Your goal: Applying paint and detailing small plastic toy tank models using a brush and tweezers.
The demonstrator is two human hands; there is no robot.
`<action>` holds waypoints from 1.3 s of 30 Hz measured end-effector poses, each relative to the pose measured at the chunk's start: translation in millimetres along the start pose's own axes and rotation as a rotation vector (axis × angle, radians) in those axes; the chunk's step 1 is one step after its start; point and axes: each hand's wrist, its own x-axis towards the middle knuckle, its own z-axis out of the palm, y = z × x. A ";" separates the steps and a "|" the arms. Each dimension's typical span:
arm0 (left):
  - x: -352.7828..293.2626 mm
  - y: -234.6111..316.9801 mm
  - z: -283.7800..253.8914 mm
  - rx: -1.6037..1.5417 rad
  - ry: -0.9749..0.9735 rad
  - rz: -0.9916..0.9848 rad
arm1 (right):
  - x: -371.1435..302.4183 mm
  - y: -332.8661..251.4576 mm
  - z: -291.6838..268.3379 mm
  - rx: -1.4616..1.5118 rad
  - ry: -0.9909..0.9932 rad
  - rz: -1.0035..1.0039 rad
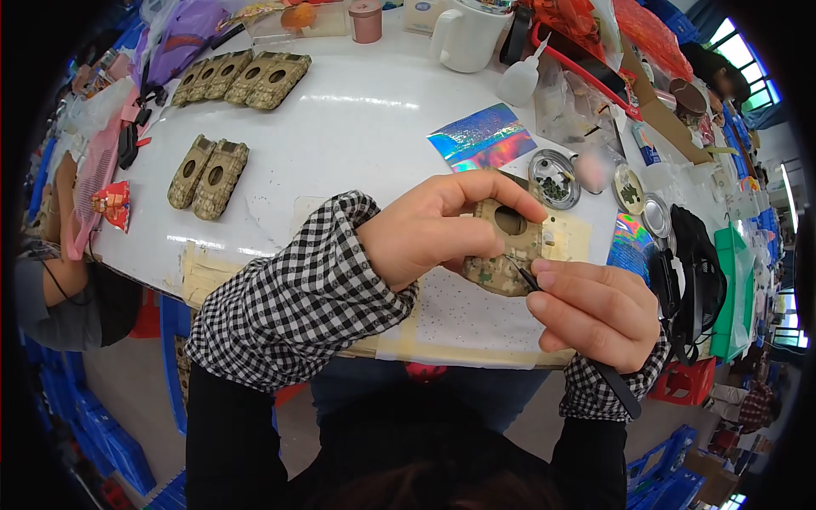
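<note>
Clamping the hull [489, 275], the left hand [450, 229] spreads thumb and forefinger apart across it, a round hole showing between them. And just right of the hull, the right hand [599, 314] pinches black tweezers [619, 391] between thumb and fingertips, points aimed at the hull's near half; touching it or not, I cannot tell.

Now the crowd! Just beyond the hull, to its right, sits a tin [552, 161] of green bits; farther right of the hull comes a second tin [625, 172] with more, then a third tin [659, 217]. Beyond the hull lies a shiny sheet [482, 136], with a squeeze bottle [518, 82] and a white mug [472, 38] farther off. Well right of the hull, a black bag [701, 272] and a green tray [731, 293] crowd that flank. Well to the hull's left, a pair of hulls [208, 180]; beyond, a row of five hulls [242, 78].

Edges next: the table's taped front edge [201, 276] runs near the hull on the person's side. Room? Tight to the hull's right, but leftward a wide stretch of white tabletop [340, 144] reaches toward the pair, a checked cuff [297, 297] crossing its near part.
</note>
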 end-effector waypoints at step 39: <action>2.5 -8.5 -1.5 0.010 0.025 0.088 | -2.2 -16.0 8.3 0.261 0.153 0.559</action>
